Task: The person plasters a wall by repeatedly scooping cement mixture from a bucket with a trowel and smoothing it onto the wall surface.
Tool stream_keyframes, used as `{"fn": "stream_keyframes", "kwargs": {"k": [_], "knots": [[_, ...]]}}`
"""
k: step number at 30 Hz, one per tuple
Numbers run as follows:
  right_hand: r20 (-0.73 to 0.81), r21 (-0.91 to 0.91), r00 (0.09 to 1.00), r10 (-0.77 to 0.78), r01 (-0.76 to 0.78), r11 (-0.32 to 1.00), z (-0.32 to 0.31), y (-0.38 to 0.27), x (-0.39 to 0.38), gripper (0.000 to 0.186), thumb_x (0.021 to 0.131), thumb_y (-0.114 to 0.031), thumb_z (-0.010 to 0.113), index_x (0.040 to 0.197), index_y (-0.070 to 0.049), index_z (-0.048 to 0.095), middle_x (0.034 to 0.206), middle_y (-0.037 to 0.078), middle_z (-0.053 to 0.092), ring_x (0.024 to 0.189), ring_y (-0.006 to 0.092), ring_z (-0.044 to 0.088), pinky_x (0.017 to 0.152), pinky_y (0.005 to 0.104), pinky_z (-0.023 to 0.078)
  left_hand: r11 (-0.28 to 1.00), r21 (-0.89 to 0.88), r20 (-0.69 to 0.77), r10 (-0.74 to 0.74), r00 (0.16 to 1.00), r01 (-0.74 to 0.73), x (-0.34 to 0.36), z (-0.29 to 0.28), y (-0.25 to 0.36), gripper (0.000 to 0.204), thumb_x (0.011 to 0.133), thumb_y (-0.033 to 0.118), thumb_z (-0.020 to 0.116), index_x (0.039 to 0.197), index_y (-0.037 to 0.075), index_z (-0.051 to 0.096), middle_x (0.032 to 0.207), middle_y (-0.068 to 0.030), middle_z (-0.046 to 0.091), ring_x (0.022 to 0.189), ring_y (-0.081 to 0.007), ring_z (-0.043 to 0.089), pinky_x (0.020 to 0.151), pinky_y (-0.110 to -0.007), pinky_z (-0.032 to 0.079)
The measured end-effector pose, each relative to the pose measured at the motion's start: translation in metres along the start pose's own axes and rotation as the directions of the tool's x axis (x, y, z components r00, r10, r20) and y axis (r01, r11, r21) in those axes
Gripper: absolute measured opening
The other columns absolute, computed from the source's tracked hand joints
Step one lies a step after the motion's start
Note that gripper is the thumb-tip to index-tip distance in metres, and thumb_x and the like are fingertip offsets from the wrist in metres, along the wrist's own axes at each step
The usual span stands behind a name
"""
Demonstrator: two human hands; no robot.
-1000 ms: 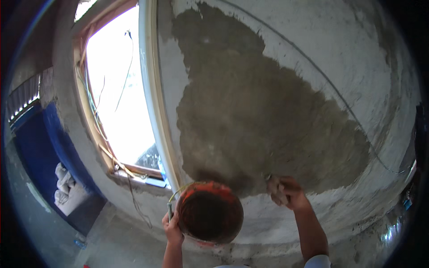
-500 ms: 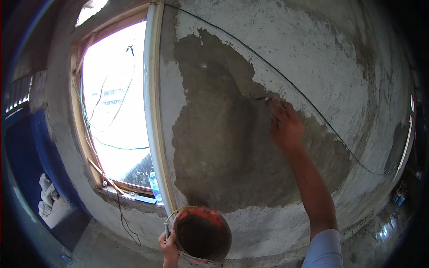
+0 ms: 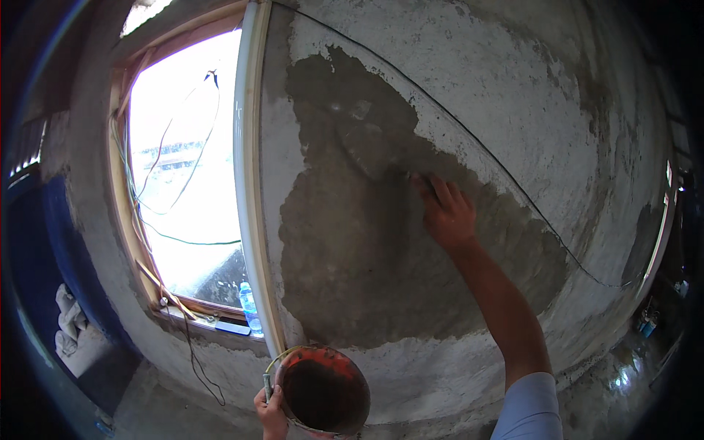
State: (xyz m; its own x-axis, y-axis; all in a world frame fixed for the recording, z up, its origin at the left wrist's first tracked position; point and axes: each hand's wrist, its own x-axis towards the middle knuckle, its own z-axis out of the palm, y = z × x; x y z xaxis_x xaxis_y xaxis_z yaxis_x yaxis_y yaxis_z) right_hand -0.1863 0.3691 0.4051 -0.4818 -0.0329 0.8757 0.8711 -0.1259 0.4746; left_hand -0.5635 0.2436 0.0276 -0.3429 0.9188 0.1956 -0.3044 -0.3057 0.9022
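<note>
Gripping with both hands here! Holding a round orange-red bucket (image 3: 339,357), dark inside, low in front of the wall with the left hand (image 3: 271,419), clasped at the grey tubular grip (image 3: 267,387) of a thin yellow wire handle (image 3: 279,358). Up high with the right hand (image 3: 449,216), closed around a small dark-handled tool (image 3: 434,189) (cannot make out the blade, lost against the grey behind). Right at the upper middle of a large, damp-looking grey-brown plaster patch (image 3: 334,286), ragged at the edges, spread over a rough whitish wall (image 3: 513,88). Look there, just up and left of the tool: a paler smeared mark (image 3: 364,143)! Slanting down past the patch's right side, a thin dark cable (image 3: 411,81). Over to the left, a bright window in a brown wooden frame (image 3: 122,180), with a tall pale strip (image 3: 254,183) along the right side. On the sill, a clear bluish plastic bottle (image 3: 250,308) near a flat blue object (image 3: 232,329). Farther left and low, a white lumpy bundle (image 3: 70,315) beside a dark blue panel (image 3: 64,235).
</note>
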Motion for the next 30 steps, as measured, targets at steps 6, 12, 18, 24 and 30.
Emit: {"fn": "stream_keyframes", "kwargs": {"k": [6,12,18,24,30], "knots": [[0.044,0.232,0.957,0.287,-0.289,0.929,-0.012,-0.001,-0.003,0.058,0.077,-0.004,0.069,0.13,-0.028,0.07,0.11,0.005,0.068,0.092,0.0245,0.07,0.072,0.038,0.057,0.999,-0.044,-0.012,-0.013,1.0,0.012,-0.002,0.013,-0.002,0.029,0.098,0.014,0.065,0.071,0.012,0.054,0.065,0.0101,0.045,0.059,-0.0025,0.035,0.055,-0.026,0.024],[0.074,0.352,0.898,0.433,-0.43,0.831,-0.023,0.03,0.008,0.055,0.079,-0.006,0.074,0.13,-0.024,0.07,0.112,0.006,0.069,0.091,0.0283,0.071,0.071,0.0387,0.058,1.0,0.007,-0.003,0.013,1.0,-0.013,-0.007,0.014,0.001,0.03,0.097,0.015,0.065,0.07,0.014,0.052,0.065,0.0108,0.043,0.06,-0.0025,0.034,0.055,-0.026,0.023],[-0.078,0.092,0.947,0.312,-0.305,0.948,-0.019,0.049,-0.02,0.059,0.075,-0.002,0.071,0.13,-0.024,0.07,0.112,0.002,0.068,0.088,0.0242,0.07,0.072,0.0379,0.059,0.999,0.024,0.037,0.02,0.999,-0.021,-0.004,0.007,-0.014,0.027,0.097,0.016,0.066,0.072,0.012,0.055,0.068,0.0105,0.045,0.062,-0.0025,0.036,0.056,-0.025,0.024],[0.085,-0.096,0.989,0.121,-0.113,0.989,-0.025,0.042,-0.042,0.061,0.071,0.0,0.066,0.126,-0.026,0.073,0.113,0.0,0.066,0.087,0.0212,0.069,0.068,0.0346,0.058,1.0,0.017,0.015,-0.005,1.0,0.005,-0.003,0.018,-0.017,0.031,0.096,0.016,0.067,0.07,0.013,0.051,0.066,0.01,0.044,0.061,-0.003,0.035,0.055,-0.026,0.023],[0.027,0.015,0.991,0.129,-0.13,0.991,-0.036,0.051,-0.046,0.062,0.071,0.0,0.066,0.127,-0.026,0.072,0.111,0.001,0.064,0.086,0.0206,0.067,0.064,0.035,0.057,1.0,-0.008,0.056,-0.002,0.998,0.002,-0.006,0.018,-0.012,0.03,0.096,0.015,0.066,0.07,0.012,0.051,0.066,0.0094,0.044,0.06,-0.0037,0.035,0.055,-0.026,0.024]]}}
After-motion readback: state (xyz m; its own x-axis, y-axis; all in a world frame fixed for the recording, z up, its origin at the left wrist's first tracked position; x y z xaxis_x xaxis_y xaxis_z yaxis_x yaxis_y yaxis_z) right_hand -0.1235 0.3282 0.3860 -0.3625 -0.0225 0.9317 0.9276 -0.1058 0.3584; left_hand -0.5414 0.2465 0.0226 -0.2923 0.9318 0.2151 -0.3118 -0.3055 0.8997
